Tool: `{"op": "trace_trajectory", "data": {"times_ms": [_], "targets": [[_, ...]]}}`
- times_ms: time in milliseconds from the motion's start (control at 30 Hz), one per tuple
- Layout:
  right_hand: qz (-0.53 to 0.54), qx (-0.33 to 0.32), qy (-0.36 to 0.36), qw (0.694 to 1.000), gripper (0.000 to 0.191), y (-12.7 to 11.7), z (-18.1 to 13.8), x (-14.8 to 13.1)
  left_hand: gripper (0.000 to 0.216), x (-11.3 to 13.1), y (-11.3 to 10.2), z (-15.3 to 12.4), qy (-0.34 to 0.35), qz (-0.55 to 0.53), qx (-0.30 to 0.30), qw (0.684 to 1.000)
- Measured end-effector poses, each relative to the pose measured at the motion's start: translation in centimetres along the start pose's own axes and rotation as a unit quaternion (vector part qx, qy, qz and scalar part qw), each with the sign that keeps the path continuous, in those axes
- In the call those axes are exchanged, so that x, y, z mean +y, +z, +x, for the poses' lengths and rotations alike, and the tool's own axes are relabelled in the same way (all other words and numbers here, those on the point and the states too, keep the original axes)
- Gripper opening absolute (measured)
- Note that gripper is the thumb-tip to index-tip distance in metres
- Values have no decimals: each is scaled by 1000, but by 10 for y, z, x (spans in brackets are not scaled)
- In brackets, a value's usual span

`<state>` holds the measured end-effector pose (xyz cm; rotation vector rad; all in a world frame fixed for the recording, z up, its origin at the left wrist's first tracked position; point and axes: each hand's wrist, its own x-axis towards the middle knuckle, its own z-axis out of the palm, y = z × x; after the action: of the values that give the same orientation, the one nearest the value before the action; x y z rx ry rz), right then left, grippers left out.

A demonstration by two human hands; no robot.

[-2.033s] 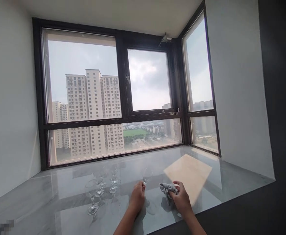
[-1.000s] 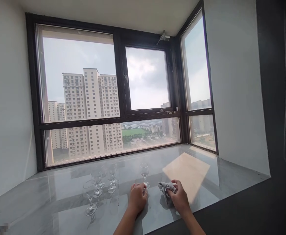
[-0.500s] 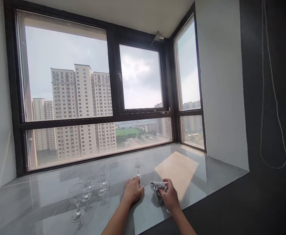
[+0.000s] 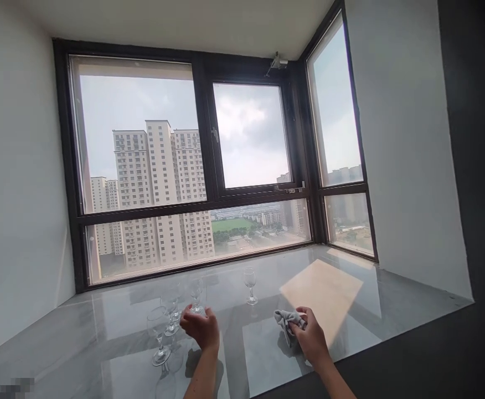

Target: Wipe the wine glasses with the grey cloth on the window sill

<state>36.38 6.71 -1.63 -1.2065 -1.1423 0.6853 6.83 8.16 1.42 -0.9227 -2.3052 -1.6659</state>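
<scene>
My left hand is raised a little over the sill, its fingers curved and the thumb apart from them. It is in front of a group of clear stemmed glasses; one upright wine glass shows just behind the fingers, and part of the group is hidden by the hand. Nearer me on the left stands another wine glass. A single wine glass stands upright, apart from the group, between and beyond my hands. My right hand is closed on a crumpled grey cloth just over the sill.
The glossy grey sill runs under a dark-framed window. Its front edge slopes up to the right. A sunlit patch lies right of the lone glass. White walls stand at both sides.
My left hand has moved left, away from the lone glass and over to the grouped glasses. My right hand still holds the cloth. The view has turned slightly left.
</scene>
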Motion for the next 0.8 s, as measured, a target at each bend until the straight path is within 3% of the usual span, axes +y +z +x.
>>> {"op": "trace_trajectory", "data": {"times_ms": [133,300,367,433,633,733,800], "targets": [[-3,-1,0,1000,46,0,-1,-2,69,-11,14,14,-45,-1,-59,997],[-20,-9,-3,1000,44,-1,-2,-5,52,-15,19,14,-16,-17,-98,995],[-27,-5,-5,1000,44,0,-2,-4,47,-14,18,7,57,-32,-104,992],[-33,-1,-7,999,44,2,-2,-3,45,-10,17,-5,175,-56,-121,975],[-5,-38,-26,999,46,7,-4,-4,34,12,15,-50,495,-20,-210,843],[32,-100,-23,994,45,5,-7,-10,30,21,14,-62,586,18,-196,786],[52,-121,-13,991,44,4,-8,-14,32,23,13,-65,615,26,-175,768]]}}
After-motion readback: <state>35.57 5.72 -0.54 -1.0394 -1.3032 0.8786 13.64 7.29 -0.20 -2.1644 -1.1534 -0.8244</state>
